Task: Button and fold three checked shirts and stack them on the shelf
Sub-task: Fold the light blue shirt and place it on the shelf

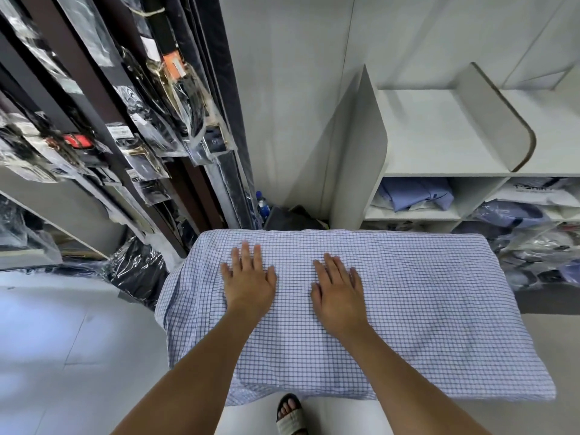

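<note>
A white shirt with a blue check (423,293) lies spread flat over a small table, hiding the tabletop; its edges hang over the left and near sides. My left hand (248,277) presses flat on the left part of the shirt, fingers straight. My right hand (337,290) lies flat on the cloth near the middle, fingers spread. Neither hand grips the fabric. The white shelf (439,136) stands behind the table to the right, its top surface bare.
Lower shelf compartments hold folded blue shirts (414,193) and bagged garments (530,221). A rack of bagged dark clothes (125,136) fills the left. A blue bottle (263,207) stands on the floor behind the table. My sandalled foot (290,414) shows below.
</note>
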